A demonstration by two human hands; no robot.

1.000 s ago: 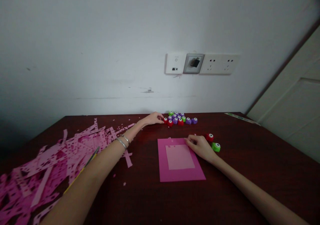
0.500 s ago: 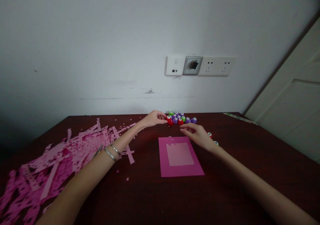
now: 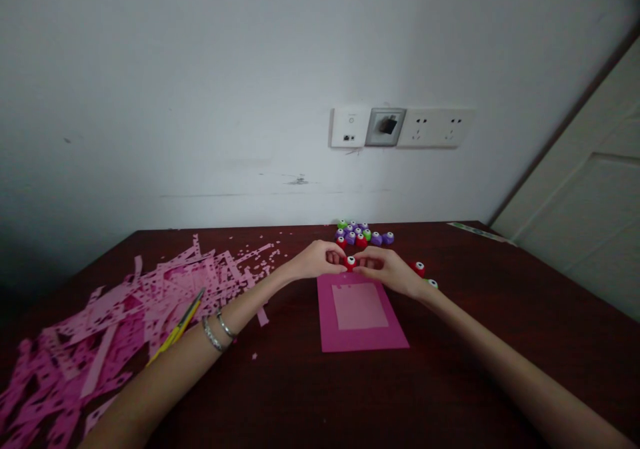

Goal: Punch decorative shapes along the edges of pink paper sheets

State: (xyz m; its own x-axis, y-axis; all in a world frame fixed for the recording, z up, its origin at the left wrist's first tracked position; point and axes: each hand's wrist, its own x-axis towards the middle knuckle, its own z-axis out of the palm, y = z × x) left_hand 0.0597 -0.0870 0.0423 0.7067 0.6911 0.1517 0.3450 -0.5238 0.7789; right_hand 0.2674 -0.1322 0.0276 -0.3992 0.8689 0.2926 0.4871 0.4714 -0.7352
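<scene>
A small red craft punch [image 3: 350, 263] with a white top sits at the far edge of a magenta card [image 3: 327, 329]. My left hand [image 3: 321, 258] pinches it from the left, fingers curled. From the right, my right hand [image 3: 387, 269] closes its fingertips on the same punch. A paler pink paper rectangle [image 3: 360, 309] lies on the card, with tiny cut shapes near its top edge. Just behind my hands stands a cluster of purple, green and red punches [image 3: 361, 239].
Punched pink paper strips [image 3: 110, 336] are heaped at the left, with a yellow-handled tool [image 3: 180, 329] among them. Beside my right wrist are a red punch [image 3: 419, 268] and a green one [image 3: 432, 283]. A ruler-like strip [image 3: 480, 233] lies far right, near the wall.
My left hand has brought a red punch from the cluster toward me, to the card's far edge. My right hand has shifted slightly left and now grips it too.
</scene>
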